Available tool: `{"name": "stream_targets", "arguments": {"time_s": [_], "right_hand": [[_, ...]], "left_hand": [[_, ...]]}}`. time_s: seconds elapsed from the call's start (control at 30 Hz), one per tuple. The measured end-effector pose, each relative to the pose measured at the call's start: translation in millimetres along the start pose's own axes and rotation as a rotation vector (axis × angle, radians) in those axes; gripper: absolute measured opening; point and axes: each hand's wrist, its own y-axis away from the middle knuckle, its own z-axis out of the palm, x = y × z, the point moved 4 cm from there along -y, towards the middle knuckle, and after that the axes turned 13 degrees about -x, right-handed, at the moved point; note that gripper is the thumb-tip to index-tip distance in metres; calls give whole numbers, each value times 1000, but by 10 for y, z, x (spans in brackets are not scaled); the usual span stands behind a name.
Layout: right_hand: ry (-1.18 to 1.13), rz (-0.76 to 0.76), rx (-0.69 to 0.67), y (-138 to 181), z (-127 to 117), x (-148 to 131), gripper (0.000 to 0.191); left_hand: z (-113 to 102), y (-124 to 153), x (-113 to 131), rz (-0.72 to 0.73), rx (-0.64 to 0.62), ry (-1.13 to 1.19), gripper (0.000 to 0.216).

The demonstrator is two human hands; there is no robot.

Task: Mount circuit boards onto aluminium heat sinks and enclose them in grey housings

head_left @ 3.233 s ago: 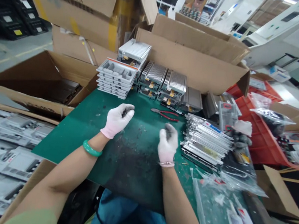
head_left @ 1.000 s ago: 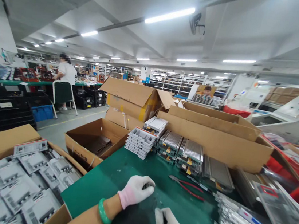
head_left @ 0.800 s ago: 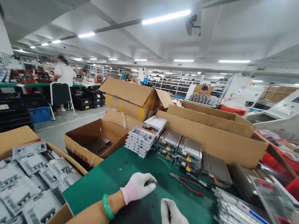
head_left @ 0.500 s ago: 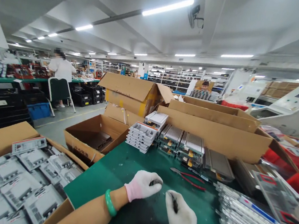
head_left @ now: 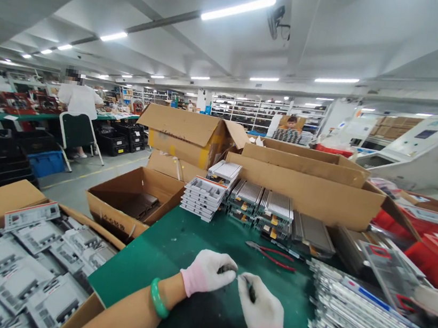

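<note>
In the head view, my left hand (head_left: 208, 273), in a white glove with a pink cuff, is over the green table mat (head_left: 176, 244). Its thumb and fingers are pressed together, with a dark patch visible in the curl. Close beside it, almost fingertip to fingertip, is my right hand (head_left: 261, 310), gloved alike and curled into a pinch. Whatever either hand may hold is too small or too hidden to make out. Just beyond my right hand lie red-handled cutting pliers (head_left: 271, 255).
Grey plastic housings (head_left: 32, 263) fill a carton at left. Stacked housings (head_left: 202, 197) and finned metal parts (head_left: 277, 206) line the mat's far side. Long metal strips (head_left: 367, 323) are piled at right. An open carton (head_left: 133, 201) stands beyond the mat. A person (head_left: 78, 94) is farther off.
My right hand has come nearer to my left, so their fingertips almost meet. My left hand has hardly moved. The whole scene has shifted slightly left in view.
</note>
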Motion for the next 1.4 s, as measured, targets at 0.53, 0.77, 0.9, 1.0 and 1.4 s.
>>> {"name": "stream_targets", "arguments": {"time_s": [0.53, 0.77, 0.9, 1.0, 1.4], "right_hand": [[-114, 95, -34, -2, -4, 83, 51], [-181, 149, -39, -19, 0, 93, 48], [-234, 261, -11, -51, -4, 120, 44], [-240, 297, -9, -78, -3, 127, 44], [-256, 258, -2, -95, 19, 135, 33]], "left_hand": [[-6, -30, -21, -61, -3, -5, 24], [9, -54, -51, -48, -35, -14, 41], [14, -88, -71, -25, -45, 13, 43], [17, -117, -89, -6, -49, 41, 44], [17, -163, -153, 8, -53, 66, 46]]}}
